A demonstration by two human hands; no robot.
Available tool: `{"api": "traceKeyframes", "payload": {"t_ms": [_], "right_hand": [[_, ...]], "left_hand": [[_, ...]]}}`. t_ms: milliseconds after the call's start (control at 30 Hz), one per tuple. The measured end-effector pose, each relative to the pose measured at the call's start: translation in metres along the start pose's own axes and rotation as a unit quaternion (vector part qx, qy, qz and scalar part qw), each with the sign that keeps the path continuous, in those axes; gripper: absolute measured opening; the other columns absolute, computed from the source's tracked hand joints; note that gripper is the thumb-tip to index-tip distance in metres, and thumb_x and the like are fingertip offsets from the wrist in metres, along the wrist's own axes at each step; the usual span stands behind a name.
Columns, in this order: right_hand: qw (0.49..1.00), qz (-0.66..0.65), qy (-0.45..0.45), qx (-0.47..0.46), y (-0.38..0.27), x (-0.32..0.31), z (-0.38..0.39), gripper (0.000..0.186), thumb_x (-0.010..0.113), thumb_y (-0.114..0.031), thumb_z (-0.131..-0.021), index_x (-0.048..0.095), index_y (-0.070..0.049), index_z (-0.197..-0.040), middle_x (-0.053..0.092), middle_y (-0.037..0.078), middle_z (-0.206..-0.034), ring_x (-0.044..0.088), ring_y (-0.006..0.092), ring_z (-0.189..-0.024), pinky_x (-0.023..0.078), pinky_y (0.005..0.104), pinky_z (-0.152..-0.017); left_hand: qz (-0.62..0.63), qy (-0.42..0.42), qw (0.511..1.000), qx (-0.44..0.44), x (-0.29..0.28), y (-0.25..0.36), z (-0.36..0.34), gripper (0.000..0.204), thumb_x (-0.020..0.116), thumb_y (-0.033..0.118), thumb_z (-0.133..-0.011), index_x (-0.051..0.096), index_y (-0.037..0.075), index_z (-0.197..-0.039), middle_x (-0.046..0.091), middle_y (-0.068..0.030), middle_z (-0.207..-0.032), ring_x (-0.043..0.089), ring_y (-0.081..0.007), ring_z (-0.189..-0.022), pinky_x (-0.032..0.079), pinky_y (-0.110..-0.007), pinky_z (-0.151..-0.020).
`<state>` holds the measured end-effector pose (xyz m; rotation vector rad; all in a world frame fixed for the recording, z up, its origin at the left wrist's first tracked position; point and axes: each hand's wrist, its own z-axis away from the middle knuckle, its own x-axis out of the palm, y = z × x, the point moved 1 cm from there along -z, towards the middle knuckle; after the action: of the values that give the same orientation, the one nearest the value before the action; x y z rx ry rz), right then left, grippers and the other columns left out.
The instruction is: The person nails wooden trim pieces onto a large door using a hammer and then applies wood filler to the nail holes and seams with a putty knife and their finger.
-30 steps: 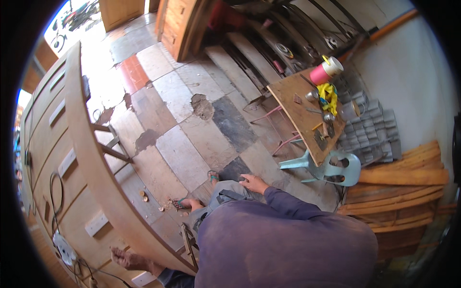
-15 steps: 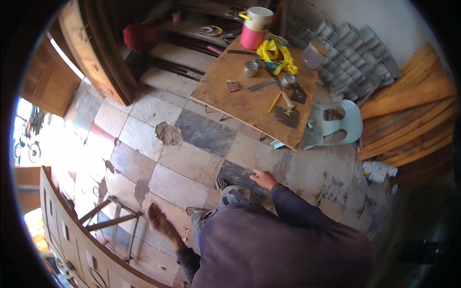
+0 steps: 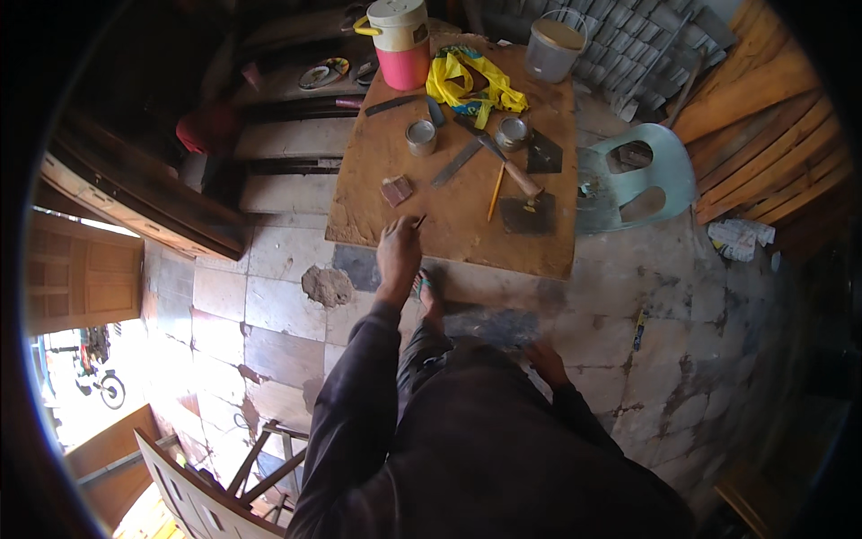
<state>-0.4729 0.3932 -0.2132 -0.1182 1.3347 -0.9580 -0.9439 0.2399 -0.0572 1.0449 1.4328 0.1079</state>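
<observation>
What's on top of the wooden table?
On the low wooden table: a pink jug with cream lid, yellow cloth, two small tins, a yellow pencil, a wooden-handled trowel. The left hand reaches its edge. What lies under the cloth is hidden.

Bright daylight glares in from eight o'clock; the rim is black and bent, the lower middle slightly blurred.

A crumpled white printed wrapper (image 3: 738, 239) lies on the floor (image 3: 682, 296) at right beside the stacked boards (image 3: 763, 135); no signs or screens show.
</observation>
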Motion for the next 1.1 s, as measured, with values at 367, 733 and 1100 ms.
{"api": "traceKeyframes", "payload": {"t_ms": [367,733,1100], "right_hand": [[0.937,-0.140,0.038,0.317,-0.082,-0.044,-0.034,0.041,0.072,-0.023,-0.101,0.068,-0.004,-0.137,0.077,0.016,-0.109,0.078,0.0221,-0.085,0.061,0.0362,-0.080],[0.873,-0.256,0.237,0.340,-0.105,-0.084,-0.091,0.042,0.066,-0.027,-0.106,0.070,0.004,-0.135,0.080,0.015,-0.106,0.076,0.0198,-0.087,0.062,0.0357,-0.081],[0.894,-0.234,0.340,0.173,-0.054,-0.227,-0.234,0.038,0.067,-0.023,-0.109,0.069,0.002,-0.137,0.076,0.010,-0.110,0.069,0.0131,-0.097,0.057,0.0312,-0.083]], "left_hand": [[0.032,-0.001,0.994,0.103,0.079,-0.021,-0.140,0.020,0.069,0.014,-0.096,0.072,0.013,-0.115,0.073,-0.0127,-0.112,0.065,-0.0385,-0.103,0.052,-0.052,-0.092],[0.095,0.032,0.993,-0.053,0.086,-0.030,-0.144,0.027,0.072,0.026,-0.101,0.070,0.007,-0.119,0.072,-0.0142,-0.112,0.068,-0.0337,-0.108,0.050,-0.046,-0.096],[0.135,0.114,0.982,-0.063,0.083,-0.014,-0.175,0.082,0.087,0.020,-0.091,0.042,0.004,-0.158,0.054,-0.0208,-0.153,0.058,-0.0374,-0.137,0.052,-0.044,-0.110]]}}
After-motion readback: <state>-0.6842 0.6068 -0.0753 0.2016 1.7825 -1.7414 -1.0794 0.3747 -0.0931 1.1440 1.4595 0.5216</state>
